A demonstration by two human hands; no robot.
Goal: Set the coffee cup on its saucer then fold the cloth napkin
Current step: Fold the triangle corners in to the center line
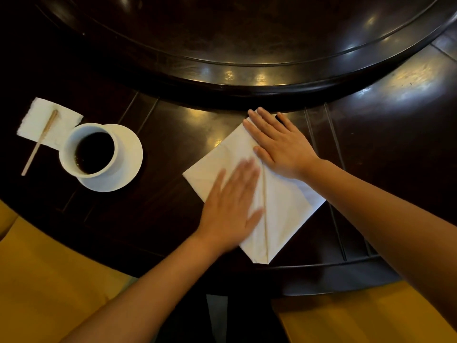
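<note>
Fingers [262, 125] of both hands lie wide and flat on the napkin [284, 206] right of the cup [71, 154]; uneven pressing could skew its crease.

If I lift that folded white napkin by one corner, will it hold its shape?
Probably not. The napkin is soft cloth lying flat under both palms, so it would likely droop and unfold. It looks light, and may slide on the glossy table.

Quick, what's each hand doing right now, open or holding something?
Left hand: open, flat on the cloth napkin, holding nothing; blurred.
Right hand: open, palm down on the napkin's far corner, holding nothing.
</note>
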